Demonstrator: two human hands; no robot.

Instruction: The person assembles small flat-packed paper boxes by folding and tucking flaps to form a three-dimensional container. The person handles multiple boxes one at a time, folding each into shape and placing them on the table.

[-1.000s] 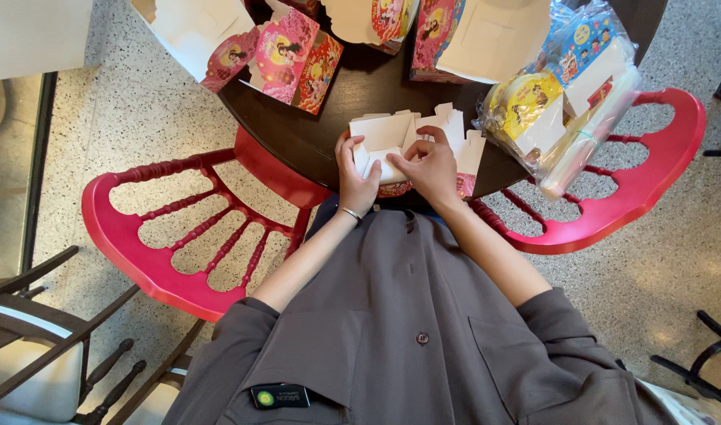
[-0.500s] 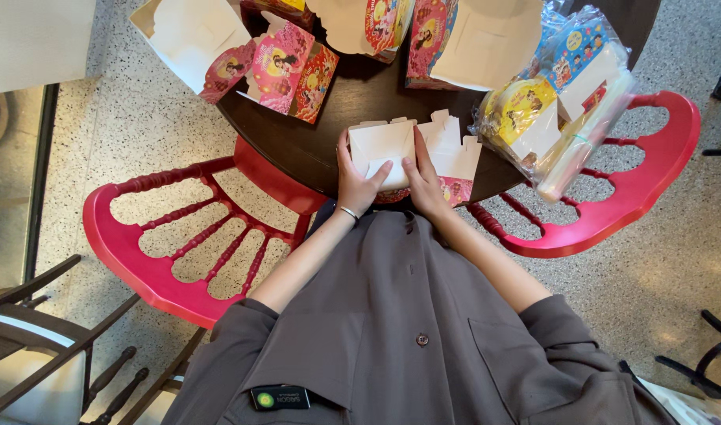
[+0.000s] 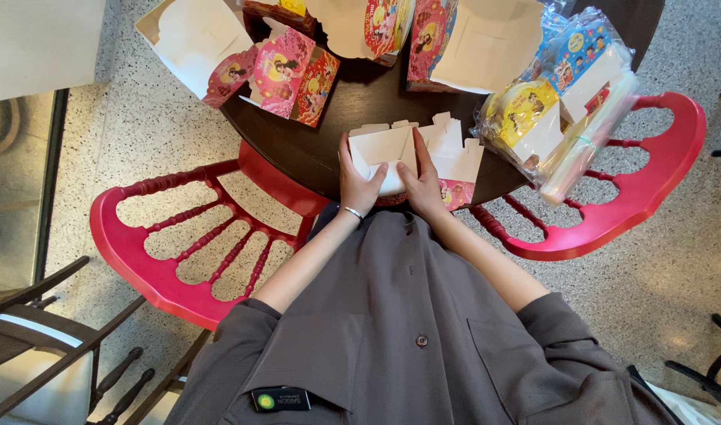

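A white cardboard box (image 3: 412, 149), half folded with its flaps up, stands at the near edge of a dark round table (image 3: 353, 98). My left hand (image 3: 359, 185) grips its left side, thumb across the front panel. My right hand (image 3: 422, 182) presses flat on the box's middle fold, fingers pointing away from me. The box has a pink printed outside that shows at its lower right corner.
Several pink printed boxes (image 3: 291, 71) and unfolded white blanks (image 3: 191, 39) lie at the table's far side. A plastic bag of flat box blanks (image 3: 561, 94) rests on the right. Red chairs (image 3: 179, 228) flank the table on both sides; a dark chair (image 3: 38, 330) stands lower left.
My hands have shifted on the box: the right hand moved from its top flaps down onto the middle fold, and the box's walls have been pushed more upright.
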